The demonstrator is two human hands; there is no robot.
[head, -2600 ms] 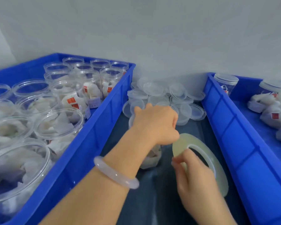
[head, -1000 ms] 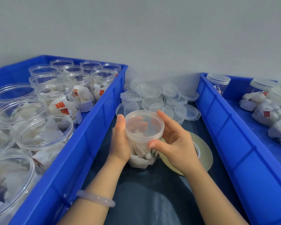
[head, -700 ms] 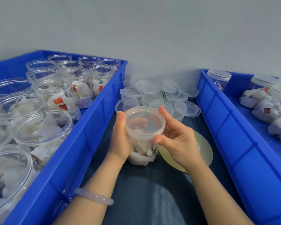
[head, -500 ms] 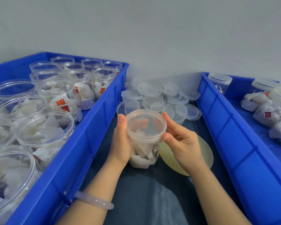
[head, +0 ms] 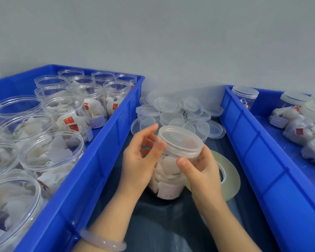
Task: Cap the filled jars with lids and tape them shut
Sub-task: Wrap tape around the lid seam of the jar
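Note:
A clear jar [head: 168, 180] packed with white sachets stands tilted on the dark surface between two blue crates. A translucent lid [head: 180, 140] sits on its mouth. My left hand [head: 140, 160] is at the jar's left side, thumb pressed on the lid's rim, fingers spread. My right hand [head: 202, 171] wraps the jar and lid from the right, thumb on the front. A flat roll of clear tape [head: 227, 177] lies behind my right hand, partly hidden by it.
A pile of loose lids [head: 178, 113] lies at the back between the crates. The left blue crate [head: 102, 157] holds several open filled jars [head: 53, 151]. The right blue crate [head: 258, 160] holds capped jars [head: 245, 96] and loose sachets. A grey wall stands behind.
The jar now leans toward the right and sits slightly higher. My left thumb has come up onto the lid's rim, and my right hand has slid lower around the jar.

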